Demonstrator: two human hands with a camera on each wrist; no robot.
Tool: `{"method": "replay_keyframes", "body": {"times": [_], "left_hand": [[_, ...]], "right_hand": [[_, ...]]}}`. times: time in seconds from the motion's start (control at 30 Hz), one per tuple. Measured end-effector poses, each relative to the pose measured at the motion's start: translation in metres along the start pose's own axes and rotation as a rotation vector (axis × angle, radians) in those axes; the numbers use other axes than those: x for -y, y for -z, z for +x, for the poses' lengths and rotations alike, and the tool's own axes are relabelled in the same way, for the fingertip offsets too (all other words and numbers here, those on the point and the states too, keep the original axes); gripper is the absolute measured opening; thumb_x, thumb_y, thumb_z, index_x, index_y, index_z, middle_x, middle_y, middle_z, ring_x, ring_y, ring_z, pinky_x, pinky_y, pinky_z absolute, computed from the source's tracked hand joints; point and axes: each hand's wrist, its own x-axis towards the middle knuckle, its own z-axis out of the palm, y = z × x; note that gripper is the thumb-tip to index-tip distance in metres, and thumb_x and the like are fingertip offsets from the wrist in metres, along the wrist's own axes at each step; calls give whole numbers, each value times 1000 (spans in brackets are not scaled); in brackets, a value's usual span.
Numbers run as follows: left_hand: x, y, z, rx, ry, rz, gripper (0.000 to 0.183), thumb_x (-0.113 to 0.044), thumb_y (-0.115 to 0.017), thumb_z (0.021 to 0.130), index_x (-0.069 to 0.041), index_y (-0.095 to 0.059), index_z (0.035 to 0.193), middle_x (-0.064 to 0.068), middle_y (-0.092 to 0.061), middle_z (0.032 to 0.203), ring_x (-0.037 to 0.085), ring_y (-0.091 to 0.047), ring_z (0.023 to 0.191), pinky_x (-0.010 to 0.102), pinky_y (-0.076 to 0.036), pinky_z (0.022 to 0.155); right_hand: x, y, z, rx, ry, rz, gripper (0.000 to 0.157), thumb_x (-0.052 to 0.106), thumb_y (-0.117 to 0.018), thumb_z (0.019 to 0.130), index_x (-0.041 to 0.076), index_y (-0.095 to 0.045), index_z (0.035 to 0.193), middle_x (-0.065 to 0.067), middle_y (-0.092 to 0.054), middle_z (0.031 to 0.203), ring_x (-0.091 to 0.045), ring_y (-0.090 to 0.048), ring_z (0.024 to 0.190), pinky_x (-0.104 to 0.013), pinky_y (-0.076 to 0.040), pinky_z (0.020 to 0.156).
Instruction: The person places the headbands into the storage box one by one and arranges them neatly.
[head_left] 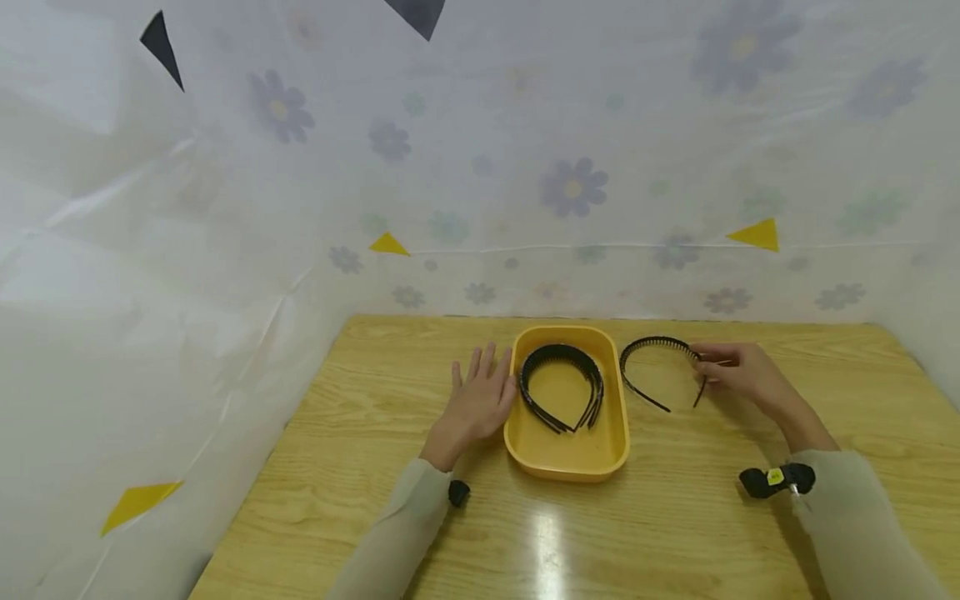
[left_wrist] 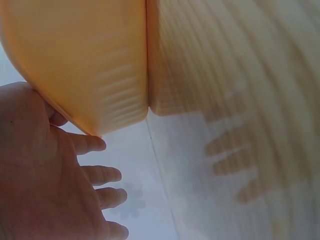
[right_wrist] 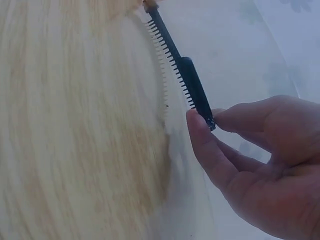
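Observation:
My right hand (head_left: pixel 746 377) pinches a black toothed headband (head_left: pixel 660 340) by its right arm, beside the yellow tray. In the right wrist view, thumb and fingers hold the headband (right_wrist: pixel 192 82) near one end, and its comb teeth show along the inner side. The left hand (head_left: pixel 477 400) lies with straight, spread fingers against the left rim of the yellow plastic tray (head_left: pixel 566 462). Seen from the left wrist, that hand (left_wrist: pixel 50 165) touches the rim of the tray (left_wrist: pixel 105 55). Several black headbands (head_left: pixel 561 357) lie nested together inside the tray.
The tray stands on a wood-grain table (head_left: pixel 360 392) that reaches back to a white flower-patterned sheet (head_left: pixel 480 167). Another white sheet (head_left: pixel 150 333) borders the left side. Yellow triangles (head_left: pixel 757 235) are stuck on the sheets.

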Motion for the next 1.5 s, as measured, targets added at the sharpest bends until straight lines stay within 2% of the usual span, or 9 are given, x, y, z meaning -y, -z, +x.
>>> {"method": "replay_keyframes", "body": {"times": [0.27,0.33,0.47,0.57,0.7,0.83,1.13,1.3,1.5], "left_hand": [[-3,-1,-1,11,-5,3,59,-41,-17,113,-20,-11,167,11,-3,172,34,1,157,67,-2,120],[-4,-2,-1,9,-6,1,59,-41,-17,113,-20,-12,167,11,-3,172,34,1,157,67,-2,120],[-5,-2,-1,7,-6,-6,59,-41,-16,112,-20,-11,167,11,-3,172,33,0,157,66,-2,120],[-4,-2,0,6,-9,-13,59,-40,-17,112,-20,-12,167,11,-4,172,33,0,157,66,-2,120],[-3,-2,-1,10,-8,-11,59,-40,-16,112,-20,-12,167,11,-3,172,34,0,157,67,-2,120],[-2,-2,-3,15,-4,-18,59,-42,-16,112,-20,-11,167,12,-3,172,34,1,157,67,-2,120],[-4,-2,-7,11,0,-25,60,-43,-16,113,-19,-13,167,11,-3,172,34,0,157,68,-2,119],[-4,-1,-7,-5,-8,-26,59,-42,-16,113,-19,-13,167,12,-4,172,35,-2,157,68,-3,119],[0,0,-9,-6,-7,-26,60,-43,-16,112,-19,-14,167,12,-3,172,37,-3,157,68,-2,119]], "right_hand": [[3,-3,-11,-125,-22,-2,51,15,-60,105,-13,-48,145,-2,-72,115,-6,-73,88,-31,-61,75],[3,-4,-12,-144,-39,-12,51,19,-61,105,-11,-49,145,-6,-72,117,-5,-73,87,-30,-61,74],[3,-6,-14,-163,-52,-23,52,20,-61,105,-10,-50,146,-30,-61,132,-4,-72,87,-29,-61,75],[2,-8,-15,-170,-52,-16,51,19,-61,105,-10,-50,146,-36,-54,137,-1,-71,88,-28,-60,75],[2,-11,-19,-186,-46,24,52,18,-62,105,-11,-49,146,-8,-67,127,1,-70,89,-28,-60,75],[4,-14,-23,-188,-36,74,53,16,-62,104,-12,-46,147,23,-65,109,-3,-72,89,-29,-60,76],[17,-19,-29,-270,22,19,48,20,-59,106,-7,-53,145,26,-62,106,-5,-73,85,-31,-61,73],[29,-19,-28,-338,56,-17,44,18,-60,105,-5,-57,143,32,-62,101,2,-72,78,-21,-59,68],[41,-26,-30,-371,62,-85,43,17,-58,105,-2,-56,145,29,-59,102,5,-70,73,-14,-54,63]]}}
